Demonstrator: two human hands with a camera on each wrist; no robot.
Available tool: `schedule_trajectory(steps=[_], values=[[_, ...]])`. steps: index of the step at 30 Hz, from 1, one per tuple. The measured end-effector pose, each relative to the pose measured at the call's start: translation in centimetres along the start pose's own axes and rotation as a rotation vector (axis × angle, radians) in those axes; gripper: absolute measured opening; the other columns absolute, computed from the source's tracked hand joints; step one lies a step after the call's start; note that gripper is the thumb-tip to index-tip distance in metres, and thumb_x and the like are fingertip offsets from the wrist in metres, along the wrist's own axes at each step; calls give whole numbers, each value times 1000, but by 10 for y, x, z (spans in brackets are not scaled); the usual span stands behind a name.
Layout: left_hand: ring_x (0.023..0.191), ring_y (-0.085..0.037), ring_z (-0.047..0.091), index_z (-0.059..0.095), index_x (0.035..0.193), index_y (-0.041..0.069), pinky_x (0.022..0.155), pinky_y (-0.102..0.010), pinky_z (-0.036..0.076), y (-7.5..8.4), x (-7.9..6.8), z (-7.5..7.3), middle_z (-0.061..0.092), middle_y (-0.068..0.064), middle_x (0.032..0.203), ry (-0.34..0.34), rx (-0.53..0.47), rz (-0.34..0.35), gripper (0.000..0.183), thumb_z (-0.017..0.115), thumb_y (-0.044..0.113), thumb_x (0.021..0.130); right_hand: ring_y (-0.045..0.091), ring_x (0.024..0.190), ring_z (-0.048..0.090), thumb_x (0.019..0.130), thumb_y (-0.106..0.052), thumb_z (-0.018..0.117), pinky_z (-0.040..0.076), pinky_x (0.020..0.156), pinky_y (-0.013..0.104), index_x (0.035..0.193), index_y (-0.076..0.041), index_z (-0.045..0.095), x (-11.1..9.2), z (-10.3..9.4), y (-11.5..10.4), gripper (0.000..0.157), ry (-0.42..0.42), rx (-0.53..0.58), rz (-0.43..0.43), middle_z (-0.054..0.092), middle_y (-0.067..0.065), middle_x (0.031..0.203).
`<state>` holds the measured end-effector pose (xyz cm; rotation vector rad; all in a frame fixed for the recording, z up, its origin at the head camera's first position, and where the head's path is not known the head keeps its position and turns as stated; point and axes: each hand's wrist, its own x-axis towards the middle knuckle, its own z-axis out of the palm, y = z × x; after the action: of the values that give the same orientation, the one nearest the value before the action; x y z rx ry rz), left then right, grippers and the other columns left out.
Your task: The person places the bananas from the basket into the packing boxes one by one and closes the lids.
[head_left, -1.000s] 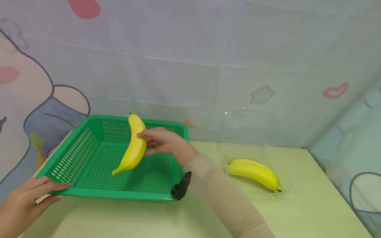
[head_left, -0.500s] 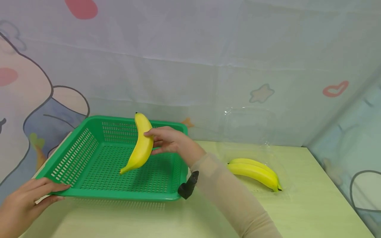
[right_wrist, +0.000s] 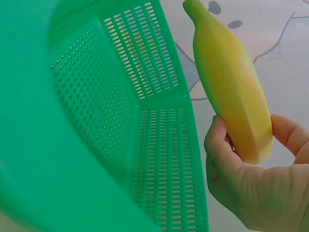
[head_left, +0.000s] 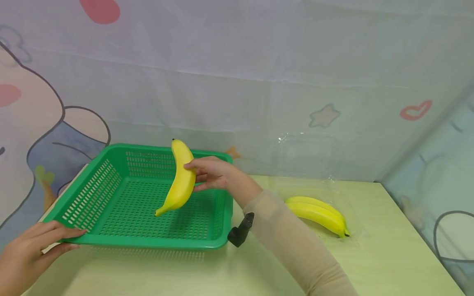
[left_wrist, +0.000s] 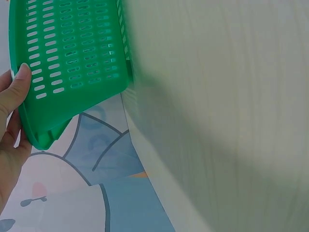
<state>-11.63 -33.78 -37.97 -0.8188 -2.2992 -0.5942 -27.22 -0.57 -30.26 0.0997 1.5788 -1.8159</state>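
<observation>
Pale table: it is seen in front of the green basket (head_left: 148, 241) and to its right.
Left hand (head_left: 27, 251): the near left corner of the basket is gripped, with the rim pinched between bent fingers and thumb; it is perhaps held like this so the basket cannot slide.
Green basket: its wide top is turned up, so its floor can be seen.
Right hand (head_left: 211, 172): the fingers are partly bent, and one banana is pinched between them and the thumb, above the basket.
Held banana (head_left: 186, 176): it is held up over the basket's floor, tilted, with its stem end down; the fat part is pinched, maybe because it is easy to grip.
Two bananas (head_left: 318, 213): they are laid side by side in a clear box, to the right of the basket.
Clear lid (head_left: 309, 158): it is stood up behind those bananas, so they are left uncovered.
Picture cloth (head_left: 237, 61): it is hung behind the basket.
</observation>
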Motion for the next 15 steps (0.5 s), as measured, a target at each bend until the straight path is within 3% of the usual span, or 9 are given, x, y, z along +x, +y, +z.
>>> schedule_trajectory(steps=[15], values=[[68,10,39,71,84,11,54,-11,27,-1,1,0,57,14,76,-4,19,-5,56,39,57,89,23,87,57,91,-9,57,42,94,50,101,-2,56,-7,-8,-2,11,-9,-7,-15,57,10,95]])
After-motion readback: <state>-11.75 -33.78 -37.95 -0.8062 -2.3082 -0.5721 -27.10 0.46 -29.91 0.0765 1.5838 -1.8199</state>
